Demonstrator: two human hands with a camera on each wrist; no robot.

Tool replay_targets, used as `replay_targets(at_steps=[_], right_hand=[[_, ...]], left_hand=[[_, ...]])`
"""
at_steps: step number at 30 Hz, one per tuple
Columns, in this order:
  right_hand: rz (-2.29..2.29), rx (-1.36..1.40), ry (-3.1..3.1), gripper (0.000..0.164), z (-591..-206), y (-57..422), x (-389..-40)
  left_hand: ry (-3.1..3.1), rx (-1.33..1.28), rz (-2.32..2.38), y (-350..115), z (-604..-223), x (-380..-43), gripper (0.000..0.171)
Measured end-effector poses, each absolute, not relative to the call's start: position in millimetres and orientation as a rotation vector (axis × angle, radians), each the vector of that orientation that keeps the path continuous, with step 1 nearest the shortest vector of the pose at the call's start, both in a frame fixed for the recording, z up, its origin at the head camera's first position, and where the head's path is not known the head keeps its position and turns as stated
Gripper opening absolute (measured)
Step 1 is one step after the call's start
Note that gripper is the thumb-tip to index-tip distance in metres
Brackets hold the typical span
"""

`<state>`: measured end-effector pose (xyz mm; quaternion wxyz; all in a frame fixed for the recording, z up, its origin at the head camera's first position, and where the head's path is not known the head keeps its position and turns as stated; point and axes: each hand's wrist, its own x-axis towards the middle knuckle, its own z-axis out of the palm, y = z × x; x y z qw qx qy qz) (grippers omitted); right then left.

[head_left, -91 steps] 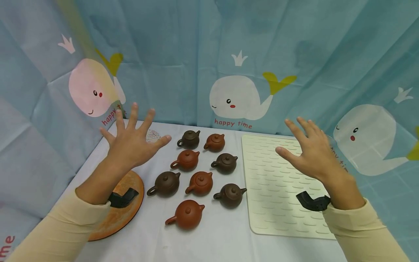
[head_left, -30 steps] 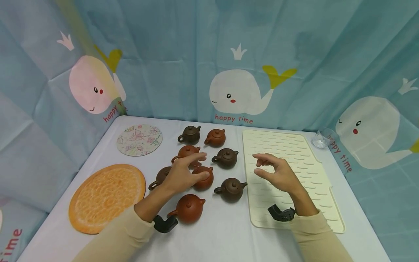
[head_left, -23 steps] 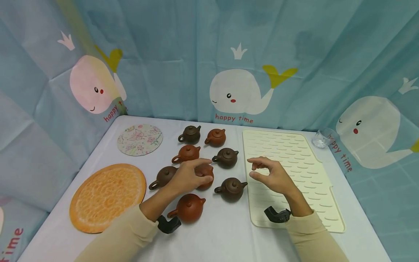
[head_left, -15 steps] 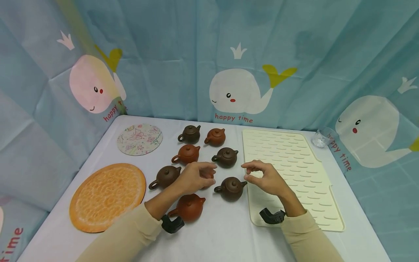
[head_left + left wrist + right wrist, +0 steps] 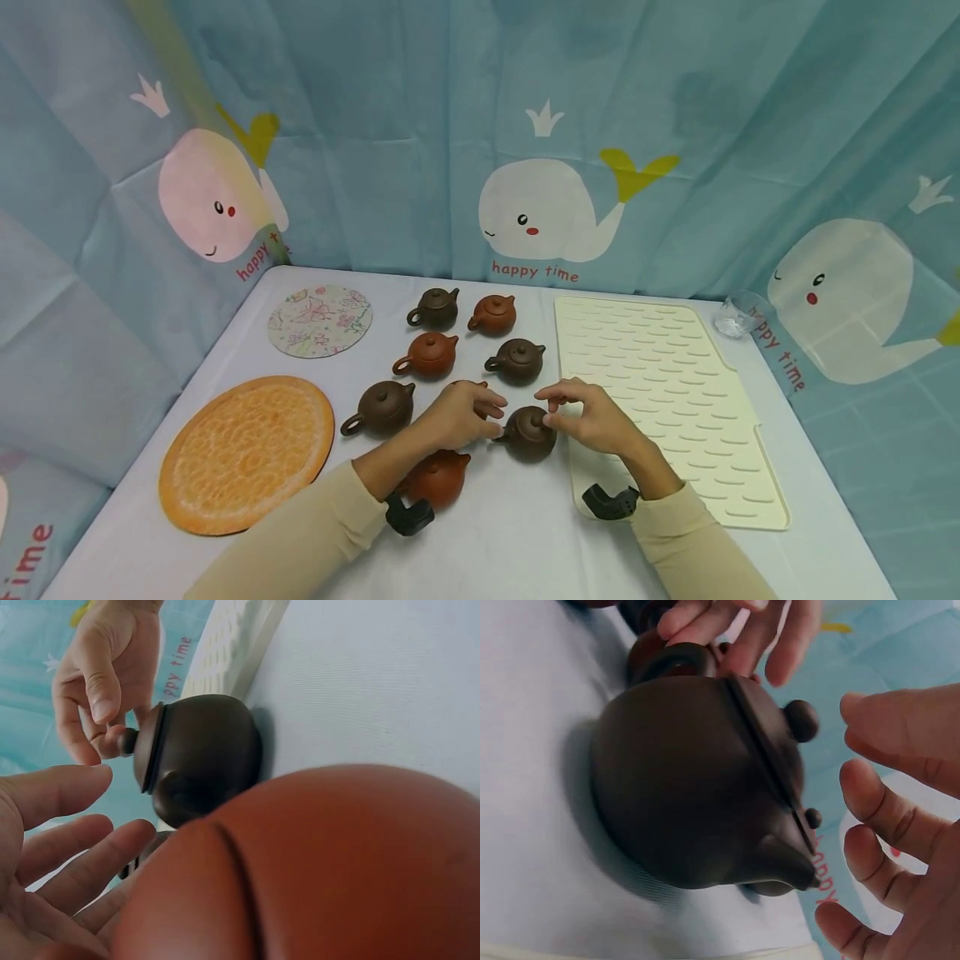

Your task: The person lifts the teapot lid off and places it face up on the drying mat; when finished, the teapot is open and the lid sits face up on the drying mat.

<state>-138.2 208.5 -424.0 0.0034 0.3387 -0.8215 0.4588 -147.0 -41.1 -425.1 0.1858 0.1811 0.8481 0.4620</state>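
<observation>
A dark brown clay teapot stands upright on the white cloth between the two hands. My left hand hovers at its handle side, fingers loosely bent and holding nothing. My right hand is over its spout side, thumb and fingertips close to the lid knob; the right wrist view shows a gap between them. A reddish clay teapot sits under my left forearm, partly covered. Another reddish teapot is mostly hidden behind my left hand. In the left wrist view, a reddish teapot fills the foreground.
More teapots, dark and reddish, stand in loose rows behind. At left lie a round orange mat and a smaller patterned mat. A cream ridged mat lies right, with a clear cup near its far corner.
Both hands have come down from wide apart and moved toward each other, my left hand rightward, my right hand leftward, to either side of the front dark teapot. The teapots stay in place.
</observation>
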Motion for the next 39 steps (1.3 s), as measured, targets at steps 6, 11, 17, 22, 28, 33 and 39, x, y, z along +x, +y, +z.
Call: replay_targets(at_steps=[6,11,17,22,28,33,39], right_hand=[[1.373,1.086,-2.617,0.029,-448.4,209.7,-147.6],[1.317,1.131,-2.615,0.025,-450.1,209.4,-147.9],[1.177,1.179,-2.636,0.019,-447.2,207.1,-146.5],[1.093,1.218,-2.621,0.016,-445.2,204.8,-146.5],[1.107,1.211,-2.589,0.015,-443.1,204.8,-146.0],[1.199,1.147,-2.577,0.012,-442.8,207.1,-143.9],[1.405,0.985,-2.602,0.007,-443.8,208.3,-139.3]], left_hand=[[2.446,0.525,1.239,-37.5,-429.8,-148.4,0.034],[2.48,0.518,1.212,-34.5,-431.4,-147.8,0.031],[2.482,0.49,1.232,-32.0,-435.0,-145.6,0.024],[2.549,0.498,1.179,-31.7,-438.2,-144.2,0.015],[2.618,0.523,1.111,-31.8,-438.3,-143.0,0.01],[2.628,0.54,1.105,-31.6,-439.0,-143.6,0.009],[2.626,0.533,1.105,-31.7,-438.8,-143.4,0.009]])
